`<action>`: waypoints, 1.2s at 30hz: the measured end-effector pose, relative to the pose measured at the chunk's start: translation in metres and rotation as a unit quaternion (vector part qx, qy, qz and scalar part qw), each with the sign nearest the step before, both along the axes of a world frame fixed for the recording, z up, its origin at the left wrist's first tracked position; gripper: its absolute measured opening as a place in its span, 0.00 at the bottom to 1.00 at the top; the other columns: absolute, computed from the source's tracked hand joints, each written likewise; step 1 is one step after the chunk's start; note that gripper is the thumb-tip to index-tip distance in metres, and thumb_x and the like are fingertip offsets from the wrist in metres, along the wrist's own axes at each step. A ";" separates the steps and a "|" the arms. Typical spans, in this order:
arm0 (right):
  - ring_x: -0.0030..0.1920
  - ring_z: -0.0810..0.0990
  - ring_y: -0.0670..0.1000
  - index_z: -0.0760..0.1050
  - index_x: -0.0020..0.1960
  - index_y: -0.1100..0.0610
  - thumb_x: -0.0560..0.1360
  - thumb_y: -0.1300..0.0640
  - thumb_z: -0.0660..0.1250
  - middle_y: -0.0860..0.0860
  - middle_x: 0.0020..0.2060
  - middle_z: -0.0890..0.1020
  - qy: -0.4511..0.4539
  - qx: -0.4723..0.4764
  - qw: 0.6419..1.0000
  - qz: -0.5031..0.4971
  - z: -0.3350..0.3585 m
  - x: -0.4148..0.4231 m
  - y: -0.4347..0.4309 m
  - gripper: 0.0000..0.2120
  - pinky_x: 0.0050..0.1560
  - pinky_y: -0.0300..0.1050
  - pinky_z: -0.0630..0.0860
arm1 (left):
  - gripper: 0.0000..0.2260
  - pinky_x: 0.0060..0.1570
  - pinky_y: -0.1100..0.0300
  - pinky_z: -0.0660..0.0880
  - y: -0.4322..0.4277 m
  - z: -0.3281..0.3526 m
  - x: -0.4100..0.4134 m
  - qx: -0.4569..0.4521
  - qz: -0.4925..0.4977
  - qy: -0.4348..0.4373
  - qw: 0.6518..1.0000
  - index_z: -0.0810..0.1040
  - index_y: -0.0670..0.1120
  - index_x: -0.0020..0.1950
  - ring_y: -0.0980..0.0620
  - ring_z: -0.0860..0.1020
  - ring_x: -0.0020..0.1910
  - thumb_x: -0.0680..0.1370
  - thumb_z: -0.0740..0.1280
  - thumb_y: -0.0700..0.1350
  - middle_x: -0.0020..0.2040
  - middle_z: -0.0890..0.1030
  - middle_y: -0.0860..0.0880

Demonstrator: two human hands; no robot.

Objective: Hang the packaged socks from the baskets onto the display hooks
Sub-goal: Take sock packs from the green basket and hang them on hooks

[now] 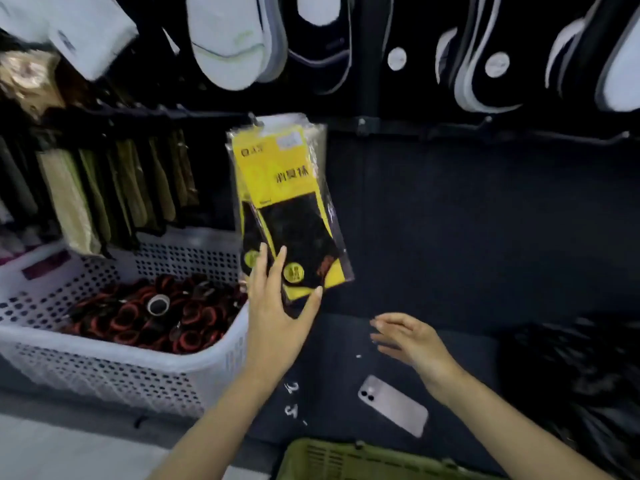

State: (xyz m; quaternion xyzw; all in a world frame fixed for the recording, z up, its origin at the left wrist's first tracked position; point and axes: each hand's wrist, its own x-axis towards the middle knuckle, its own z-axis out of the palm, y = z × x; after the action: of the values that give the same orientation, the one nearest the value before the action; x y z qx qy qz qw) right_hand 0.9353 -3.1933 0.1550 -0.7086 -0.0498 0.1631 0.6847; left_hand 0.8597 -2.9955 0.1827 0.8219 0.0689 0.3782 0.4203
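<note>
Head view. A dark display wall [485, 209] fills the upper and right field. Along its top hang white socks [228, 39] and, to their right, black socks with pale trim [485, 74]. At the left hangs a row of beige and olive packets [104, 188].

A white perforated basket [104, 379] stands at the lower left, holding red-and-black rolled items [138, 320]. At the right edge lies dark crumpled material [571, 375], too blurred to name. The rim of a green basket [346, 459] shows at the bottom edge.

A stack of packaged socks [287, 202], with yellow cards over black socks in clear sleeves, is held upright and slightly tilted. It is in front of the wall, just right of the white basket's far corner, with its top edge near a horizontal rail [450, 135].

The left hand [277, 306] grips the lower end of the stack, with fingers [282, 258] across the front and the thumb on the right edge. The right hand [408, 337] is spread and relaxed, holding nothing, above the dark floor surface [450, 271]. A pale phone [393, 405] lies face down below that hand.
</note>
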 end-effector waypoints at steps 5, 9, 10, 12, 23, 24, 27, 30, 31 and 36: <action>0.47 0.83 0.54 0.78 0.47 0.58 0.75 0.62 0.68 0.58 0.51 0.83 0.123 -0.085 0.988 -0.044 -0.076 -0.025 -0.113 0.02 0.46 0.44 0.79 | 0.32 0.72 0.55 0.59 -0.070 -0.061 -0.025 -0.089 -0.080 0.101 0.988 0.59 0.57 0.75 0.64 0.51 0.74 0.73 0.62 0.62 0.74 0.54 0.63; 0.53 0.79 0.55 0.78 0.54 0.63 0.76 0.63 0.68 0.58 0.51 0.81 0.191 -0.178 0.963 -0.066 -0.130 -0.058 -0.178 0.08 0.45 0.39 0.76 | 0.27 0.61 0.71 0.60 -0.127 -0.123 -0.032 -0.154 -0.192 0.265 0.932 0.64 0.51 0.73 0.59 0.63 0.70 0.76 0.66 0.53 0.70 0.65 0.57; 0.50 0.79 0.55 0.77 0.56 0.67 0.75 0.64 0.68 0.57 0.49 0.80 0.192 -0.208 0.957 -0.069 -0.144 -0.066 -0.188 0.11 0.44 0.37 0.75 | 0.26 0.59 0.71 0.61 -0.139 -0.140 -0.034 -0.162 -0.212 0.322 0.908 0.65 0.50 0.73 0.59 0.65 0.69 0.77 0.67 0.53 0.70 0.67 0.54; 0.44 0.77 0.53 0.76 0.58 0.70 0.75 0.63 0.69 0.59 0.48 0.79 0.205 -0.263 0.941 -0.055 -0.167 -0.079 -0.197 0.15 0.46 0.40 0.72 | 0.27 0.64 0.65 0.62 -0.154 -0.176 -0.041 -0.138 -0.237 0.431 0.860 0.64 0.49 0.74 0.56 0.65 0.70 0.77 0.65 0.57 0.73 0.67 0.50; 0.72 0.63 0.60 0.53 0.76 0.64 0.76 0.52 0.67 0.59 0.75 0.60 0.276 -0.405 0.864 0.118 -0.249 -0.109 -0.209 0.37 0.66 0.49 0.67 | 0.31 0.72 0.57 0.55 -0.146 -0.276 -0.104 0.067 -0.260 0.597 0.756 0.59 0.49 0.77 0.50 0.55 0.76 0.78 0.57 0.64 0.77 0.58 0.50; 0.72 0.63 0.60 0.53 0.76 0.64 0.76 0.51 0.68 0.60 0.74 0.60 0.271 -0.423 0.855 0.129 -0.250 -0.110 -0.206 0.38 0.66 0.49 0.67 | 0.31 0.73 0.56 0.53 -0.148 -0.278 -0.107 0.079 -0.264 0.597 0.754 0.58 0.49 0.77 0.51 0.53 0.77 0.78 0.56 0.64 0.78 0.57 0.50; 0.72 0.62 0.61 0.51 0.76 0.63 0.75 0.45 0.66 0.60 0.74 0.59 0.195 -0.534 0.806 0.165 -0.251 -0.113 -0.199 0.40 0.65 0.50 0.66 | 0.31 0.73 0.56 0.52 -0.153 -0.280 -0.114 0.077 -0.266 0.578 0.767 0.59 0.49 0.77 0.51 0.53 0.77 0.78 0.57 0.63 0.78 0.57 0.50; 0.73 0.60 0.61 0.47 0.77 0.64 0.76 0.47 0.67 0.60 0.75 0.56 0.189 -0.530 0.807 0.180 -0.249 -0.115 -0.197 0.42 0.70 0.53 0.65 | 0.26 0.68 0.58 0.60 -0.158 -0.280 -0.122 0.050 -0.273 0.541 0.794 0.65 0.49 0.74 0.50 0.62 0.73 0.78 0.60 0.60 0.74 0.66 0.49; 0.72 0.62 0.61 0.49 0.77 0.64 0.75 0.50 0.69 0.61 0.74 0.59 0.195 -0.511 0.819 0.171 -0.248 -0.114 -0.197 0.42 0.69 0.54 0.66 | 0.25 0.66 0.59 0.63 -0.160 -0.280 -0.125 0.037 -0.276 0.526 0.804 0.67 0.49 0.72 0.49 0.65 0.71 0.79 0.62 0.58 0.72 0.69 0.49; 0.61 0.76 0.59 0.64 0.70 0.63 0.70 0.55 0.75 0.61 0.64 0.74 0.249 -0.472 0.839 0.112 -0.240 -0.123 -0.199 0.34 0.55 0.52 0.79 | 0.21 0.61 0.65 0.62 -0.161 -0.283 -0.133 -0.033 -0.274 0.502 0.820 0.70 0.48 0.70 0.50 0.67 0.69 0.79 0.62 0.55 0.70 0.72 0.48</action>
State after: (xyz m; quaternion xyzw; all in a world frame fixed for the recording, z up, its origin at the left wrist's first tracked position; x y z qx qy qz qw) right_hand 0.8128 -3.3918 -0.0847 -0.8711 0.1263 0.4128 0.2341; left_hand 0.7269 -3.1569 -0.1007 0.8688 0.0550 -0.2199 0.4403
